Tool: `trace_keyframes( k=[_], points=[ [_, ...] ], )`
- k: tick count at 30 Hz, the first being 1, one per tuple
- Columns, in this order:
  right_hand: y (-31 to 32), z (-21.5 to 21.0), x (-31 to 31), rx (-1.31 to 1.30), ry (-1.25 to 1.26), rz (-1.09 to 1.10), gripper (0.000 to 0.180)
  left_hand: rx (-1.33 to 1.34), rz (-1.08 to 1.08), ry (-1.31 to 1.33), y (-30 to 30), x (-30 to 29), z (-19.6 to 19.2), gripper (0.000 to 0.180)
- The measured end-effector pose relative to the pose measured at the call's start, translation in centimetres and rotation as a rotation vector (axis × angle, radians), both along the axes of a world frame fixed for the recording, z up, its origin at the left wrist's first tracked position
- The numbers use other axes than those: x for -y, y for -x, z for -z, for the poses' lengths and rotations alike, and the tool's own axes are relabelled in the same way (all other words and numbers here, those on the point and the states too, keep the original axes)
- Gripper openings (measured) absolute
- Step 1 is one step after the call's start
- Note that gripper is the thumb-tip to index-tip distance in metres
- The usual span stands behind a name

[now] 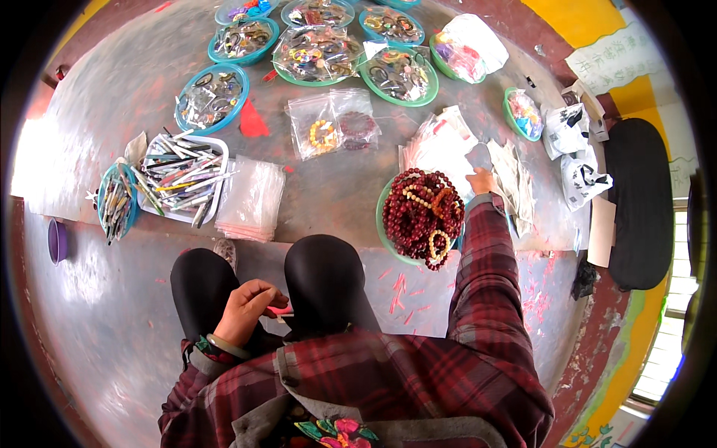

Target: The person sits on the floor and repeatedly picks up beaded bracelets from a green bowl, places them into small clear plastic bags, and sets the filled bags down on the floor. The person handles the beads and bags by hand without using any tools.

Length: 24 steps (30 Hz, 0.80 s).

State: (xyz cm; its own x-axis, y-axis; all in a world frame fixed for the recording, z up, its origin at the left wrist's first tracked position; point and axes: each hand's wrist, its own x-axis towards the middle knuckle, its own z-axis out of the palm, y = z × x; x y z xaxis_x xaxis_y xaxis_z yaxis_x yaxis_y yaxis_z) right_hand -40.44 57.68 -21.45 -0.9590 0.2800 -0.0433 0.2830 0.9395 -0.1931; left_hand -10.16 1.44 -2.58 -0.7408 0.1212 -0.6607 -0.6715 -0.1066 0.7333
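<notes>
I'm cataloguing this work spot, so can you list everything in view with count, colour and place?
bead bracelets: a heap, dark red with some cream, in a green dish beside the right hand
clear bags: a stack, clear, past the right hand
empty bags: a stack, clear, centre left
bagged bracelets: two, yellow and dark red, centre
pens: many, mixed colours, white tray at left
round dishes: several, teal and green, filled, along the far side
left hand: on the lap, fingers around a small pink thing
right hand: on the clear bags
</notes>
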Motion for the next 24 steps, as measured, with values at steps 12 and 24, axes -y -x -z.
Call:
trace_keyframes(
  k=[12, 24],
  points=[
    [2.0, 1.9, -0.9, 0.098, -0.093, 0.019, 0.05, 0.053, 0.006, -0.015, 1.3, -0.9, 0.7, 0.017],
    [1.1, -3.2, 0.5, -0.224, -0.041, -0.107, 0.018, -0.013, 0.039, 0.045, 0.7, -1.1, 0.7, 0.018]
  ],
)
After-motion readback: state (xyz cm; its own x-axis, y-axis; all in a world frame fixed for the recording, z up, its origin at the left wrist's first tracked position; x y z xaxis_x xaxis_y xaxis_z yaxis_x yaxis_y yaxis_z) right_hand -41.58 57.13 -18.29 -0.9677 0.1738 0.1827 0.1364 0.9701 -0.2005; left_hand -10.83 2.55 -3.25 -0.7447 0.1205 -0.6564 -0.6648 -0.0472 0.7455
